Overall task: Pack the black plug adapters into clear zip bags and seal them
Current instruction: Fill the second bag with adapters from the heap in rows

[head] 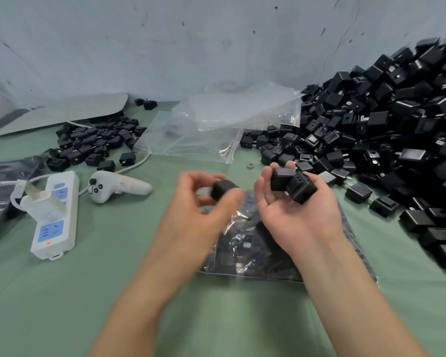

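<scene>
Zip bag (pixel 245 251) part-filled, unsealed; left hand (pixel 204 202) pinches one plug adapter (pixel 223 189), right hand (pixel 294 204) cups two adapters (pixel 292 185); adapter heap (pixel 386 130) remains.

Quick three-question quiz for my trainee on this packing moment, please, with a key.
1. True or false: the left hand is empty.
2. How many adapters does the right hand hold?
3. The part-filled zip bag lies: A) beneath the hands, B) on the power strip, C) on top of the big adapter pile.

Key: 1 false, it holds one adapter; 2 two; 3 A.
</scene>
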`<state>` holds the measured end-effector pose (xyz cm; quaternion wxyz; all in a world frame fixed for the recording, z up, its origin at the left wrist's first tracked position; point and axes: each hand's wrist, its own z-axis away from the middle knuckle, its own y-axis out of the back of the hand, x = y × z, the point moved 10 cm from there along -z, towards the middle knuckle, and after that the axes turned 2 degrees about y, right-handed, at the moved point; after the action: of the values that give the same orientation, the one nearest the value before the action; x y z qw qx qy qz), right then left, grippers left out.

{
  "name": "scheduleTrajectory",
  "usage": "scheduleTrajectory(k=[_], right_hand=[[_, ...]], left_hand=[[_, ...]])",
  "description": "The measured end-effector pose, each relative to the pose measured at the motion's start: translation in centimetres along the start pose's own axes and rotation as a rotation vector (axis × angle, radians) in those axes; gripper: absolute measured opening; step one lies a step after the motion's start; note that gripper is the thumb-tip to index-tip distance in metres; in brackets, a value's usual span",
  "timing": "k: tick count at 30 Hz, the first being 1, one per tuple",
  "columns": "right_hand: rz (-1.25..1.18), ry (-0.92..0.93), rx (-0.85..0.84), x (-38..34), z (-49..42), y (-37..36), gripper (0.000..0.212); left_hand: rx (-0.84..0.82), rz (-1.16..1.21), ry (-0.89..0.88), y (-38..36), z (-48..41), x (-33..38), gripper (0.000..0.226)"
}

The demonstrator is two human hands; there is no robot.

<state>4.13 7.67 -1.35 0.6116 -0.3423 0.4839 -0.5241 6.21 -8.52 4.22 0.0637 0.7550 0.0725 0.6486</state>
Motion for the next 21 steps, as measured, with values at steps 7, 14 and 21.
scheduleTrajectory(k=[7, 14, 21], right_hand=[[-0.080, 0.037, 0.041, -2.9, 0.2, 0.9, 0.023], [-0.083, 0.057, 0.052, -4.3, 0.1, 1.2, 0.027], [-0.086, 0.057, 0.051, -4.5, 0.0, 1.4, 0.026]], left_hand=[[0.317, -0.070, 0.223, 8.6, -0.2, -4.9, 0.043], [0.176, 0.049, 0.458, 7.2, -0.2, -9.8, 0.043], [0.103, 0.004, 0.408, 6.1, -0.7, -9.7, 0.041]])
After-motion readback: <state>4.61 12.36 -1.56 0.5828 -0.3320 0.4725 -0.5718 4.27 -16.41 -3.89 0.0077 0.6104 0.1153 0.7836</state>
